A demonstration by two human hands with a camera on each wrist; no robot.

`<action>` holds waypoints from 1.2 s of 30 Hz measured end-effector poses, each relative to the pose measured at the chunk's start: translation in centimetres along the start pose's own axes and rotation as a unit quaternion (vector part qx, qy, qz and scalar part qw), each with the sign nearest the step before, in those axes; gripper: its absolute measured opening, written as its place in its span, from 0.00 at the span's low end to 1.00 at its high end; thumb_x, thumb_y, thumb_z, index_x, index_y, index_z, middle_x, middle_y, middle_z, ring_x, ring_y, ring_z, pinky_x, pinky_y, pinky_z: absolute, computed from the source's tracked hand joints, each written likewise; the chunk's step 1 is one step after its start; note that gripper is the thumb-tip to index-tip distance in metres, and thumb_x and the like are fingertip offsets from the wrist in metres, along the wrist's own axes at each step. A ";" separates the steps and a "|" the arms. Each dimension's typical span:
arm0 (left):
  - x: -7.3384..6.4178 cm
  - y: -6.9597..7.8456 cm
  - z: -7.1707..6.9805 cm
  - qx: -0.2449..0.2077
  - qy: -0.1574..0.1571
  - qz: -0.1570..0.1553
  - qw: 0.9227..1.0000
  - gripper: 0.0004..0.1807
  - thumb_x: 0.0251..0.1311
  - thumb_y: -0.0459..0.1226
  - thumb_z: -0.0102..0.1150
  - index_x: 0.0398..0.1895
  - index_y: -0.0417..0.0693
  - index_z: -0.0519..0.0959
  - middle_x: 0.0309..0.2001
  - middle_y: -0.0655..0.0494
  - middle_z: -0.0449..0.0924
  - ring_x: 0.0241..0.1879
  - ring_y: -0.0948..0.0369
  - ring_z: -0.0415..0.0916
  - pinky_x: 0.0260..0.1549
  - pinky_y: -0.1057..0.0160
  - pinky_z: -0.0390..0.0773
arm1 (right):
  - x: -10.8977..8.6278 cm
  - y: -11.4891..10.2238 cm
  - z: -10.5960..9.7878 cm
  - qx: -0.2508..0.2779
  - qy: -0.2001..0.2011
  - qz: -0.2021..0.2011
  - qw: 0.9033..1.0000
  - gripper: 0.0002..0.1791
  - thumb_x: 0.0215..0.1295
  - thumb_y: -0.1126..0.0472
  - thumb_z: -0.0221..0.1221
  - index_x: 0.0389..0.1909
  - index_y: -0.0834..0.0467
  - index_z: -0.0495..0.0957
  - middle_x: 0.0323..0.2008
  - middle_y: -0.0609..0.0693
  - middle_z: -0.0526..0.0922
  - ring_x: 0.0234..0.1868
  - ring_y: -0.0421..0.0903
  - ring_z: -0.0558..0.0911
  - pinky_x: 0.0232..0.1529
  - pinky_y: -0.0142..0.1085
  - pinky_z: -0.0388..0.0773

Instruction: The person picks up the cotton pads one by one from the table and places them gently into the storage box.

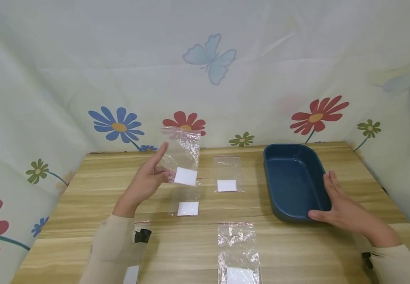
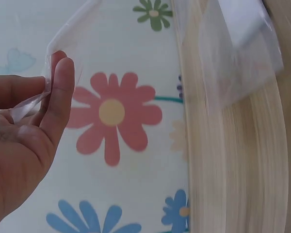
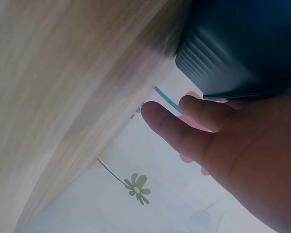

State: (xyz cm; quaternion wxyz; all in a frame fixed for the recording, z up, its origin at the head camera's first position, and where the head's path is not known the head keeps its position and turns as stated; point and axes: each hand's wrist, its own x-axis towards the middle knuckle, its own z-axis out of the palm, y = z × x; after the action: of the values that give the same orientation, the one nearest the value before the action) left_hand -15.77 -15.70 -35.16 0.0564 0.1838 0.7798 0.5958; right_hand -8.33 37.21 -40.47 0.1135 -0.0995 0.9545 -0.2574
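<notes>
A clear zip bag (image 1: pixel 180 152) with a white rectangular piece (image 1: pixel 186 176) in its lower end hangs above the table in the head view. My left hand (image 1: pixel 144 183) pinches its left side, the index finger pointing upward along the film. In the left wrist view the thumb and fingers (image 2: pixel 63 90) hold the creased film between them. At the right stands a dark blue rectangular tub (image 1: pixel 293 185) with nothing in it. Against its near right corner rests my right hand (image 1: pixel 348 213), fingers extended along the outer side and thumb at the near edge.
Several similar bags with white pieces lie on the wooden table (image 1: pixel 183 252): one bag (image 1: pixel 227 169) left of the tub, another (image 1: pixel 187 197) below the held one, a bag (image 1: pixel 236 244) at the front, and one partly behind the left sleeve (image 1: pixel 109 248). A flowered curtain (image 1: pixel 261 90) stands behind.
</notes>
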 end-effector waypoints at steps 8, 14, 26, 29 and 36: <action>2.2 0.8 4.1 -0.020 -0.020 0.014 0.999 0.47 0.62 0.15 0.47 0.82 0.48 0.45 0.81 0.51 0.45 0.34 0.62 0.81 0.39 0.64 0.82 | 0.2 0.0 0.1 0.008 -0.002 0.000 1.000 0.70 0.61 0.40 0.68 0.76 0.69 0.24 0.76 0.66 0.18 0.72 0.79 0.43 0.58 0.74 0.56; 3.6 1.4 7.6 -0.019 -0.043 0.026 0.999 0.47 0.62 0.16 0.49 0.82 0.48 0.47 0.80 0.53 0.47 0.25 0.61 0.73 0.38 0.62 0.83 | 0.1 0.0 -0.1 0.026 0.000 -0.013 1.000 0.70 0.61 0.42 0.69 0.77 0.68 0.24 0.76 0.65 0.17 0.72 0.78 0.43 0.58 0.74 0.56; 5.9 2.3 14.8 -0.088 -0.093 0.011 0.992 0.48 0.63 0.16 0.49 0.82 0.51 0.44 0.81 0.56 0.43 0.25 0.57 0.76 0.37 0.58 0.83 | 0.1 0.2 0.0 0.018 0.004 -0.014 1.000 0.70 0.60 0.42 0.69 0.76 0.68 0.24 0.76 0.65 0.17 0.71 0.80 0.48 0.58 0.73 0.58; 6.4 2.5 16.3 -0.096 -0.098 0.001 0.991 0.49 0.63 0.16 0.49 0.82 0.51 0.43 0.81 0.55 0.42 0.26 0.59 0.77 0.36 0.58 0.83 | 0.1 0.2 0.0 0.020 0.004 -0.014 1.000 0.70 0.60 0.42 0.70 0.76 0.69 0.24 0.76 0.65 0.18 0.71 0.80 0.47 0.58 0.73 0.58; 7.6 2.0 19.6 -0.162 -0.098 -0.012 0.982 0.50 0.59 0.14 0.47 0.82 0.46 0.43 0.78 0.42 0.52 0.25 0.62 0.78 0.32 0.63 0.82 | 0.1 0.2 -0.1 0.016 0.008 -0.013 1.000 0.71 0.59 0.42 0.70 0.77 0.69 0.25 0.76 0.67 0.20 0.70 0.80 0.48 0.58 0.74 0.58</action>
State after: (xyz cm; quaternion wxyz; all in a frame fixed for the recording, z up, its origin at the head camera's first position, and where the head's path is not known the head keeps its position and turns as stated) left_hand -16.33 5.25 -37.80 0.1688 0.2201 0.6660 0.6924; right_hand -8.44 37.41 -40.51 0.1043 -0.1082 0.9498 -0.2746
